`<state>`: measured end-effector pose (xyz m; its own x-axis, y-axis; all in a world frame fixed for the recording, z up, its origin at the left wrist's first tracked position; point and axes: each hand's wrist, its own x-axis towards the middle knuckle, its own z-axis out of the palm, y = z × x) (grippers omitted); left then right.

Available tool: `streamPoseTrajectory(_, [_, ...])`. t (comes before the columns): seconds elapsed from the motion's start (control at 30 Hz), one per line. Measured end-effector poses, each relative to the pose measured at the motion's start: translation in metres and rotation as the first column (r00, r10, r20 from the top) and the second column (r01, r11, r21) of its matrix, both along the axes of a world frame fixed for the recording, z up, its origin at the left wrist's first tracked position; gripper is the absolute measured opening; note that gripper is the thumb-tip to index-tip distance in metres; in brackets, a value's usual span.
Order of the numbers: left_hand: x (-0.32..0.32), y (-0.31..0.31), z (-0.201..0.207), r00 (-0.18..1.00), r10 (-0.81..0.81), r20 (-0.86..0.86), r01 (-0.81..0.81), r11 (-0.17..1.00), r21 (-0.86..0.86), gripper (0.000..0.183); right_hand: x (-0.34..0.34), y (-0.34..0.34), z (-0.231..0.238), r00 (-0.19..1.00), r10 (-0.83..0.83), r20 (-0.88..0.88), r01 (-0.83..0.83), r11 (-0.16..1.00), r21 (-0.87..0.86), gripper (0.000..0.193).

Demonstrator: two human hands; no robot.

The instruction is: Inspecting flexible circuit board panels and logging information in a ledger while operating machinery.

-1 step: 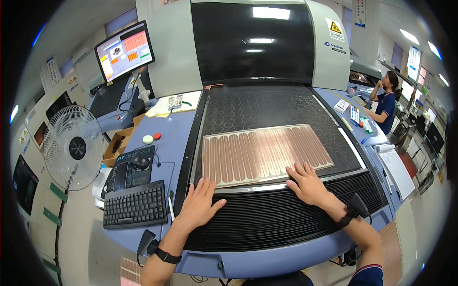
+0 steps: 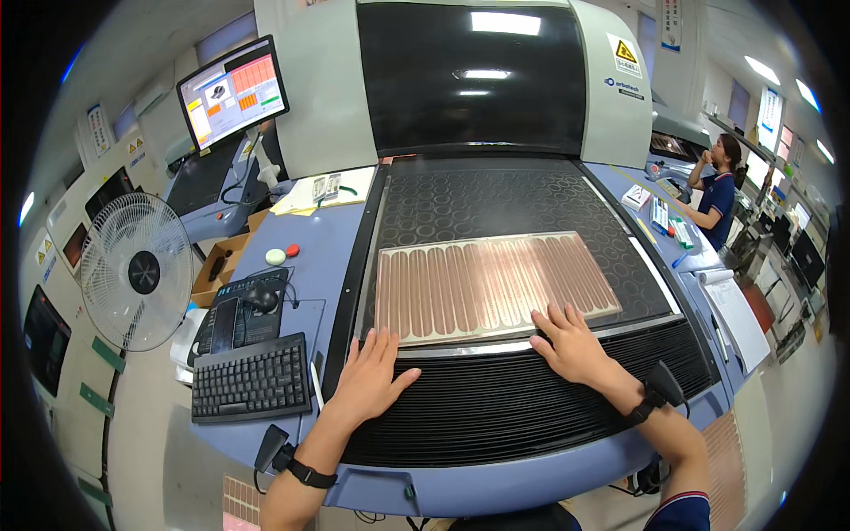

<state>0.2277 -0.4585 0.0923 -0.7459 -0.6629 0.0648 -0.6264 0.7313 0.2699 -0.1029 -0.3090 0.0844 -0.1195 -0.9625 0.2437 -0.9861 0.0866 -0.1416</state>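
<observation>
A flat copper-coloured panel (image 2: 496, 288) with rows of long rounded strips lies on the dark machine bed (image 2: 478, 199), which is patterned with rings. At the panel's near left corner my left hand (image 2: 372, 376) is open, fingers spread, fingertips by the panel's edge. My right hand (image 2: 571, 343) is open too, its fingertips on or just at the near right part of the panel. Neither hand grips anything. Beneath both palms are the metal front strip and the black ribbed cover (image 2: 496, 398). Each wrist wears a black strap with a small device.
Left of the bed are a black keyboard (image 2: 251, 378), a mouse (image 2: 259, 297), green and red buttons, a monitor (image 2: 233, 93) and a fan (image 2: 137, 270). A dark machine hood (image 2: 474, 88) rises behind. At right lie a notepad (image 2: 735, 319) and pens; a person sits beyond.
</observation>
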Motion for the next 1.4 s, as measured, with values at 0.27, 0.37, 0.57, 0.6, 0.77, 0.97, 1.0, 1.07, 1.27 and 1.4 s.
streamPoseTrajectory(0.27, [0.001,0.002,0.004,0.999,0.013,0.042,-0.009,0.996,-0.088,0.072,0.02,0.016,0.011,1.0,0.003,0.002,-0.003,0.999,0.053,0.061])
streamPoseTrajectory(0.37, [0.003,0.006,0.008,0.998,0.002,0.057,0.003,0.995,-0.097,0.069,0.025,0.016,0.017,1.0,-0.01,0.01,0.009,0.998,0.063,0.062])
streamPoseTrajectory(0.57, [0.001,0.004,0.013,0.999,0.03,-0.034,-0.035,0.988,-0.151,0.064,0.032,0.01,0.031,0.996,-0.035,0.088,0.027,0.996,0.09,0.055])
streamPoseTrajectory(0.6, [0.0,0.004,0.017,0.997,0.066,-0.049,-0.071,0.992,-0.1,0.064,0.033,0.008,0.037,0.988,-0.046,0.147,0.026,0.99,0.136,0.053])
streamPoseTrajectory(0.77, [0.004,-0.001,0.008,0.985,0.135,-0.106,-0.155,0.967,-0.204,0.062,0.022,-0.005,0.055,0.974,-0.044,0.224,0.031,0.998,0.063,0.039])
streamPoseTrajectory(0.97, [-0.001,-0.011,0.022,0.951,0.174,-0.257,-0.161,0.984,0.074,0.057,0.012,-0.011,0.016,0.99,0.053,0.128,-0.066,0.993,0.099,0.061])
streamPoseTrajectory(1.0, [-0.003,-0.017,0.018,0.917,0.206,-0.341,-0.192,0.979,0.073,0.054,0.012,-0.013,0.018,0.99,0.041,0.138,-0.055,0.994,0.097,0.061])
streamPoseTrajectory(1.07, [0.005,-0.024,0.017,0.888,0.224,-0.401,-0.221,0.974,0.055,0.051,0.019,-0.016,0.024,0.99,0.052,0.129,-0.069,0.989,0.13,0.068])
streamPoseTrajectory(1.27, [0.003,-0.032,0.029,0.449,0.457,-0.768,0.015,0.856,0.517,0.041,-0.002,-0.04,0.005,0.984,0.102,0.149,-0.093,0.993,-0.071,0.063])
streamPoseTrajectory(1.4, [-0.001,-0.027,0.029,0.5,0.333,-0.799,-0.06,0.934,0.352,0.04,-0.013,-0.046,0.014,0.976,0.163,-0.142,-0.205,0.907,-0.367,0.023])
